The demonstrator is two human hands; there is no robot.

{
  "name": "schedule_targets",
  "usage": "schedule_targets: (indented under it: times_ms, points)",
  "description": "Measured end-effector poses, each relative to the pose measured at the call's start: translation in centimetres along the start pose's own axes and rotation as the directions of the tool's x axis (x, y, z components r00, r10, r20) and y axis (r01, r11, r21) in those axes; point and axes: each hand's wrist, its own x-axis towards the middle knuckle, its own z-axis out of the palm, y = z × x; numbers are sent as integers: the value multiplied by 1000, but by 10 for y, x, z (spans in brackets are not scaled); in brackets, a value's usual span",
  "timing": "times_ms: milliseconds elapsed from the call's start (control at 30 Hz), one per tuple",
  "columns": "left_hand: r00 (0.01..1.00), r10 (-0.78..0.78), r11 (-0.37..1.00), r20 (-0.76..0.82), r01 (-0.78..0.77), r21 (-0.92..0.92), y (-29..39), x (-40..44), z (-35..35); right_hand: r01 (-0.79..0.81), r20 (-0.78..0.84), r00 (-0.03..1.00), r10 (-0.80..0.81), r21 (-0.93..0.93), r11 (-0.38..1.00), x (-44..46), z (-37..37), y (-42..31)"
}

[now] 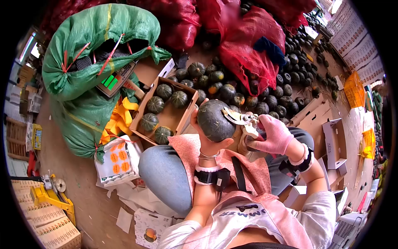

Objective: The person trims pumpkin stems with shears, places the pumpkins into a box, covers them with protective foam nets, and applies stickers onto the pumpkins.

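My left hand (209, 145) is bare and wrapped around a dark green pumpkin (212, 124), holding it up above my lap. In a pink glove, my right hand (274, 135) is closed round a pair of pruning shears (242, 118). The shears' metal blades lie against the pumpkin's right side; whether they grip a stem I cannot make out. Just beyond my left hand stands an open cardboard box (182, 108) with several striped green pumpkins (155, 105) along its left side and far end.
A heap of pumpkins (261, 108) spreads ahead, beside red mesh sacks (253, 50). Green woven sacks (128, 25) stand left with a digital scale (116, 79). Orange foam pieces (123, 112) and a sticker sheet (120, 159) lie near my knee. Open cartons (335, 143) sit at right.
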Motion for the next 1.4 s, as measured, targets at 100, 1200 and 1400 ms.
schedule_targets:
  times_ms: [100, 1200, 1400]
  points:
    - [990, 112, 981, 81, -123, 152, 0, 0, -15, 43, 90, 996, -28, -173, 984, 5, -12, -9]
    - [946, -302, 845, 114, 211, 491, 35, 5, -17, -381, 465, 882, -78, 800, 464, 8, 60, 84]
    - [676, -617, 186, 403, -373, 909, 193, 98, -15, -224, 119, 972, 201, 241, 944, 10, 78, 82]
